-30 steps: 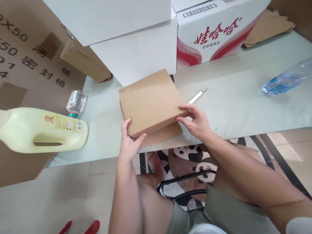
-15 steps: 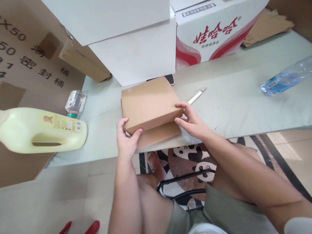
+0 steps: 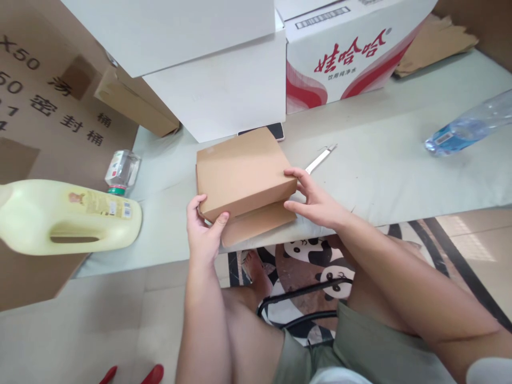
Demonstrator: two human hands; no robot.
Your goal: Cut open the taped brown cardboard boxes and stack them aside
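A brown cardboard box (image 3: 246, 170) sits on the cloth-covered table, its top panel down and a front flap (image 3: 258, 224) sticking out toward me below the front edge. My left hand (image 3: 205, 232) grips the front left corner, thumb on the front panel and fingers at the left side. At the front right corner is my right hand (image 3: 314, 200), index finger over the top edge and thumb low by the front flap. Just beyond it lies a white-handled utility knife (image 3: 320, 160). A phone (image 3: 272, 131) lies behind the box, partly hidden by it.
White cartons (image 3: 216, 88) and a red-and-white water carton (image 3: 340, 64) stand behind. To the left are a yellow jug (image 3: 32, 213), a small clear bottle (image 3: 123, 170) and large brown cartons (image 3: 60, 154). A plastic water bottle (image 3: 460, 133) lies at right; flattened cardboard (image 3: 436, 42) is farther back.
My right thumb has slid slightly lower along the front of the box. Both hands stay at the same corners, and the view has shifted a little.
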